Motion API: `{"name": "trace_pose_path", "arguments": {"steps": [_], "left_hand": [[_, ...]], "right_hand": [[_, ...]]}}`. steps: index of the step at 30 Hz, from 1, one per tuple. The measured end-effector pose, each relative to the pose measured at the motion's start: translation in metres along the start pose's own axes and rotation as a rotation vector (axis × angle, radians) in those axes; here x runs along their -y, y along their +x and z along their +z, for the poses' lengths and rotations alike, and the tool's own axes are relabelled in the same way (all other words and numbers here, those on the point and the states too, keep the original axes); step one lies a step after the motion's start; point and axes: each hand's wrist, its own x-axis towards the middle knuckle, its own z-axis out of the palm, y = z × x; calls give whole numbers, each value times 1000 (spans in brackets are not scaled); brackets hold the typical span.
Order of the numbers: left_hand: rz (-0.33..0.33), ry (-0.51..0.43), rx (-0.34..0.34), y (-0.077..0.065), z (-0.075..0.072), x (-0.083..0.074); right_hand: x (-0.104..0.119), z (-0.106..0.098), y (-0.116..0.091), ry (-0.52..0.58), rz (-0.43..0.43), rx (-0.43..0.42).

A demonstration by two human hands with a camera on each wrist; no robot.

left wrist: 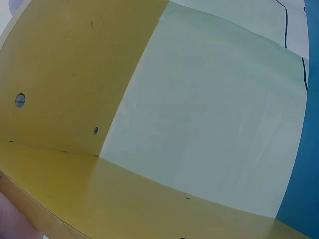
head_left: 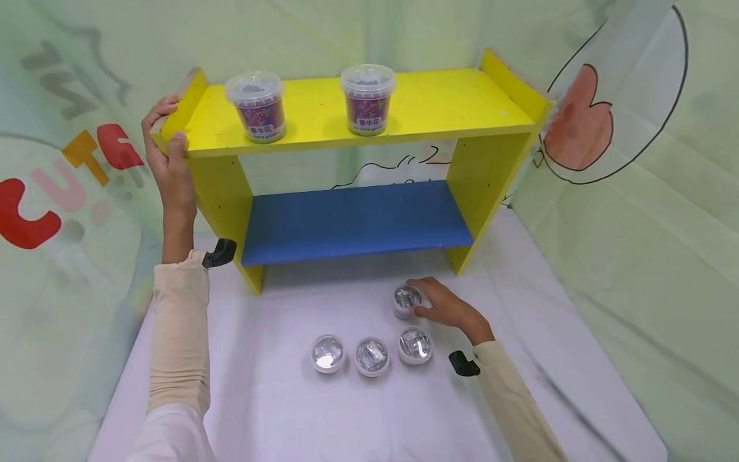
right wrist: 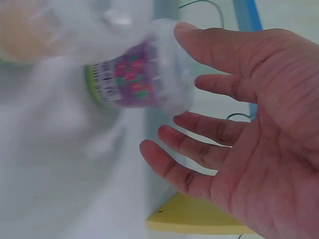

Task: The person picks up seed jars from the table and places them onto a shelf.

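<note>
My left hand grips the upper left end of a yellow and blue shelf, its thumb over the front edge. In the left wrist view, a bit of that hand shows beside the yellow board. On the tabletop before the shelf, my right hand is around a small lidded plastic tub. The right wrist view shows this tub with a purple flower label; the fingers of the right hand spread loosely about its clear lid, with thumb and middle fingertip at the rim.
Two purple-labelled tubs, one left and one near the middle, stand on the top board. Three more tubs, left, middle and right, stand on the white cloth. Printed curtains surround the table.
</note>
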Motion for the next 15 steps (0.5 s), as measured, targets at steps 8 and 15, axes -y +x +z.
{"name": "trace_pose_path", "arguments": {"steps": [8,15], "left_hand": [[-11,8,-15,0,0,-1],[-33,-19,-12,1,0,1]], "right_hand": [[-13,11,0,48,48,35],[-20,21,1,131,68,16]]}}
